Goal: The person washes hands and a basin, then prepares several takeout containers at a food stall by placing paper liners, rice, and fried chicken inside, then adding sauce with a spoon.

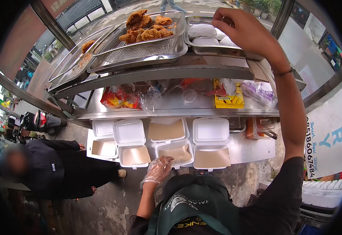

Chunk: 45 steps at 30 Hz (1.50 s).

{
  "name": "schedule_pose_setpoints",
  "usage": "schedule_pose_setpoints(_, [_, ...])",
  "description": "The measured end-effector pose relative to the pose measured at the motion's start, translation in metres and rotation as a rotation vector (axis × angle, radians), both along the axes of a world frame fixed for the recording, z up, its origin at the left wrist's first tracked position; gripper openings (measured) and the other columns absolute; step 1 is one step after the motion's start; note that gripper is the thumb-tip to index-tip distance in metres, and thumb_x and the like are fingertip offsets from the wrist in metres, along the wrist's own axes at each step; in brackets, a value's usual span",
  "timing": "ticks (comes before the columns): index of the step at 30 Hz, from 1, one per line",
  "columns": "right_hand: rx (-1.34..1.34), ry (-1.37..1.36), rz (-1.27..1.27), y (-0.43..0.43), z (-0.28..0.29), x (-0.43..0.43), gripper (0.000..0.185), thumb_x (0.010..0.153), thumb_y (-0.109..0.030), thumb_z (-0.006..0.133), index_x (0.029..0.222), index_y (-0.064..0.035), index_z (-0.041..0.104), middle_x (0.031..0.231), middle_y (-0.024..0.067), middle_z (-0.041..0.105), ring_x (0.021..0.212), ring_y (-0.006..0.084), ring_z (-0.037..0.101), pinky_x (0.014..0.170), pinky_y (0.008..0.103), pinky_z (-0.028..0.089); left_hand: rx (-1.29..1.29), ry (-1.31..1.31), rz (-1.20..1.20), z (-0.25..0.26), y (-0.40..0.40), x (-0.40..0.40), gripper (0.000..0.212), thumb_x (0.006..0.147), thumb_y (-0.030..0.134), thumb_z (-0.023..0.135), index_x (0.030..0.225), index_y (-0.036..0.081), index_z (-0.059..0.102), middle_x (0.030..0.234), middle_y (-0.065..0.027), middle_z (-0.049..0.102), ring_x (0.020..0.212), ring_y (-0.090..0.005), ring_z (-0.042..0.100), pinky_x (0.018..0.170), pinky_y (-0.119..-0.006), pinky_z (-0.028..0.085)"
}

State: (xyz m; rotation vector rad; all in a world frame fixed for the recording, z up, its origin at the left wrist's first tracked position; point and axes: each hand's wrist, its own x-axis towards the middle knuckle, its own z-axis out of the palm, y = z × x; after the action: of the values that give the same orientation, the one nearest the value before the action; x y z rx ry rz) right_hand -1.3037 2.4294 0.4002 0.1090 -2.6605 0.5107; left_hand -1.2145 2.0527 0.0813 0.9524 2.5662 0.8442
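My left hand (160, 169), in a clear plastic glove, is at the left front corner of an open white foam box (185, 162). Its fingertips meet the brown paper sheet (175, 152) lining that box; whether they pinch it is unclear. Bare and raised, my right hand (241, 32) is over a steel tray (215, 50) of white wrapped bundles (201, 30) on the top shelf. Its fingers bend down at the tray's far side, and their grip is partly hidden. Open foam boxes (211, 163) with brown paper stand on both sides of the middle one.
Wire baskets (141, 50) of fried chicken (156, 33) stand left of the tray. A steel shelf edge (165, 72) crosses above plastic packets (121, 98) and a clear cup (189, 96). An orange-filled container (260, 129) sits at the right. A person (62, 170) stands at the left.
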Motion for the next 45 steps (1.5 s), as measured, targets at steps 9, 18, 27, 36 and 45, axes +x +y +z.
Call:
schedule_pose_setpoints(9, [-0.234, -0.897, -0.251, 0.039, 0.006, -0.113, 0.099, 0.070, -0.058, 0.075, 0.143, -0.0052, 0.035, 0.150, 0.0300, 0.016, 0.131, 0.0306, 0.039, 0.085, 0.0336, 0.045, 0.180, 0.006, 0.071, -0.012, 0.007, 0.003, 0.018, 0.089, 0.010, 0.053, 0.106, 0.008, 0.060, 0.096, -0.0151, 0.061, 0.091, -0.0376, 0.059, 0.079, -0.047, 0.047])
schedule_pose_setpoints(18, [-0.612, -0.226, 0.145, 0.003, -0.004, -0.022, 0.073, 0.078, -0.021, 0.076, 0.131, 0.0124, 0.039, 0.126, 0.0226, 0.053, 0.118, 0.0284, 0.053, 0.094, 0.0389, 0.049, 0.095, -0.239, -0.010, -0.046, 0.034, 0.003, 0.020, 0.091, 0.015, 0.054, 0.108, 0.004, 0.058, 0.102, -0.0180, 0.064, 0.087, -0.0328, 0.063, 0.079, -0.038, 0.049])
schedule_pose_setpoints(27, [-0.907, -0.703, 0.242, -0.057, -0.159, 0.177, 0.066, 0.061, -0.021, 0.088, 0.114, -0.0040, 0.052, 0.098, 0.0027, 0.057, 0.089, 0.0107, 0.053, 0.077, 0.0260, 0.045, -0.068, -1.146, 0.022, -0.132, 0.074, 0.061, 0.060, 0.092, 0.042, 0.052, 0.132, 0.001, 0.035, 0.091, -0.0119, 0.062, 0.063, -0.0151, 0.058, 0.055, -0.031, 0.049])
schedule_pose_setpoints(36, [-1.114, -0.912, -0.006, -0.066, -0.443, 0.193, 0.049, 0.078, -0.020, 0.075, 0.113, -0.0022, 0.048, 0.095, 0.0075, 0.058, 0.086, 0.0140, 0.055, 0.076, 0.0288, 0.046, 0.022, -1.035, 0.363, -0.139, 0.105, 0.069, 0.038, 0.100, 0.034, 0.036, 0.105, -0.001, 0.050, 0.077, -0.0104, 0.062, 0.049, -0.0143, 0.054, 0.043, -0.028, 0.044])
schedule_pose_setpoints(45, [-0.321, -0.517, -0.049, -0.096, -0.455, 0.200, 0.055, 0.085, -0.032, 0.064, 0.124, 0.0003, 0.043, 0.120, 0.0182, 0.046, 0.103, 0.0366, 0.045, 0.090, 0.0448, 0.037, -0.080, -0.629, 0.277, -0.167, 0.103, 0.076, 0.043, 0.101, 0.035, 0.034, 0.093, -0.003, 0.052, 0.062, -0.0108, 0.059, 0.049, -0.0187, 0.057, 0.048, -0.033, 0.047])
